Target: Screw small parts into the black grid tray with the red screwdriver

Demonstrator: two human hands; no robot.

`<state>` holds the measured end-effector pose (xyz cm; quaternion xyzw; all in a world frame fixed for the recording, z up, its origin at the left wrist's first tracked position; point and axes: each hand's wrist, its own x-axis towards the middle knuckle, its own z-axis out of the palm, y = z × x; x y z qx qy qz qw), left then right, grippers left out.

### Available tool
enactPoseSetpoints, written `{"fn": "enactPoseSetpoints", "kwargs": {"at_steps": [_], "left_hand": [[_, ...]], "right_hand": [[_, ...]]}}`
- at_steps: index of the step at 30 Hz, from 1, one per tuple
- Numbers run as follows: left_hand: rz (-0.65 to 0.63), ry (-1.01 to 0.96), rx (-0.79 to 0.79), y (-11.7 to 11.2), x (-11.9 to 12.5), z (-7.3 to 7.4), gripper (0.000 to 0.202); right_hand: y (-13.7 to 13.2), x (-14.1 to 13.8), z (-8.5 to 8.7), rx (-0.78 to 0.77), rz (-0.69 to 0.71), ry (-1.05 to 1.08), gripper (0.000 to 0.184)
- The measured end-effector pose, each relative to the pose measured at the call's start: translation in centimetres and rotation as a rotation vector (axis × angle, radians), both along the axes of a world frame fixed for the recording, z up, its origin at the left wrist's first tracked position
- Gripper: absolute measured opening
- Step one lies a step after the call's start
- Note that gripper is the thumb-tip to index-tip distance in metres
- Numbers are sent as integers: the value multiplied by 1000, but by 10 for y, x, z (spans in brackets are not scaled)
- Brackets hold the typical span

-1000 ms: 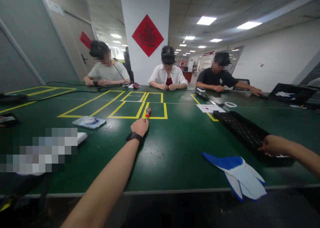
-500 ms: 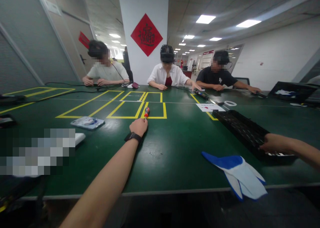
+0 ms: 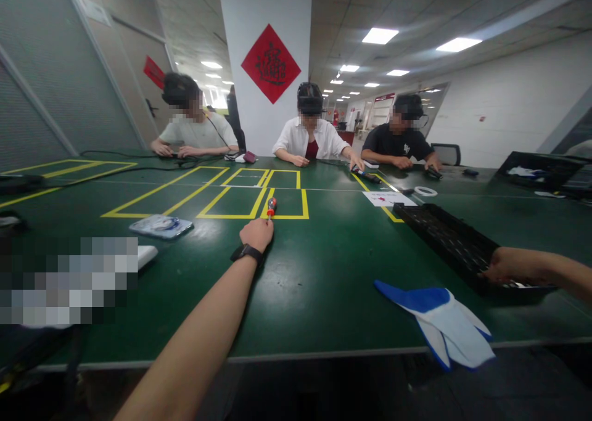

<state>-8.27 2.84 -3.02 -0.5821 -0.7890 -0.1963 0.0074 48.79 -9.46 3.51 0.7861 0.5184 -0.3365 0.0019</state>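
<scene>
My left hand (image 3: 257, 234), with a black watch on the wrist, is closed on the thin shaft end of a screwdriver (image 3: 272, 208). The screwdriver's red and dark handle points away from me over the yellow tape lines. At the right, my right hand (image 3: 506, 264) reaches into the near end of a long black tool case (image 3: 448, 242). Its fingers are curled down among the slots, and the fingertips are hidden, so what they grip cannot be made out. A blue and white glove (image 3: 444, 316) lies on the table between my arms, nearer the right one.
Yellow tape (image 3: 208, 216) marks boxes on the green table (image 3: 324, 273). A phone-like flat item (image 3: 161, 225) lies left of my left hand. A printed paper (image 3: 387, 199) and a white tape roll (image 3: 425, 191) lie beyond the case. Three people sit across the table.
My left hand and the screwdriver hold still; my right hand shifts barely within the case. Across the table, the right person's outstretched arm has drawn inward, and the middle person's hand has moved slightly left.
</scene>
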Motion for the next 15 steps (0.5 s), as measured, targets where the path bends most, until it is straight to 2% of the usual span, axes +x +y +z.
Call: {"fn": "enactPoseSetpoints", "kwargs": {"at_steps": [4,9,15], "left_hand": [[7,-11,-8,-1,0,1,46],[16,-3,-8,-3,0,3,46],[-10,-6,-7,-4,-1,3,47]], "right_hand": [[2,6,-5,21,-14,-36,34],[1,-1,-4,39,-36,-50,28],[1,-9,-3,37,-45,-78,31]]}}
